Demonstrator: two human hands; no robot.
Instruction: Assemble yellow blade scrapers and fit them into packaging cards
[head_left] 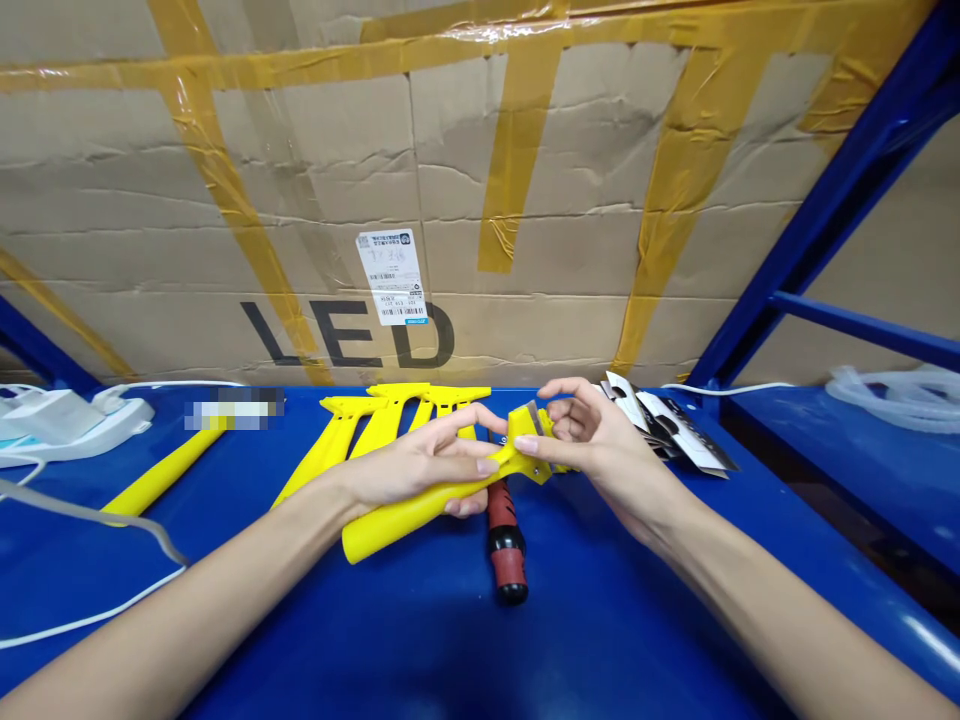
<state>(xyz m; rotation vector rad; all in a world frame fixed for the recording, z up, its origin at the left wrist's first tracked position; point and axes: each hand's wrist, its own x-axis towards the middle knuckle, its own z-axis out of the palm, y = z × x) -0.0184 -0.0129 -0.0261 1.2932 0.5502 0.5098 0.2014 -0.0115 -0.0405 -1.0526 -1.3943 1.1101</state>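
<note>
A yellow scraper (420, 515) with a thick round handle is held tilted above the table, its wide head up and to the right. My left hand (424, 460) wraps round the neck of the handle, thumb on top. At the head, a thin metal blade edge shows, and the thumb of my right hand (600, 440) presses on the plastic while the other fingers curl behind it. Under the scraper lies a screwdriver (506, 550) with a red and black handle, its front end hidden. Small yellow parts (559, 425) show partly behind my right fingers.
Several yellow scraper handles (322, 450) lie behind my left hand on the blue table (420, 640). Another yellow scraper (169, 475) rests at left near a white power strip (124, 430) and cables. Black-and-white cards (682, 435) lie at right. A large cardboard box (480, 320) stands behind.
</note>
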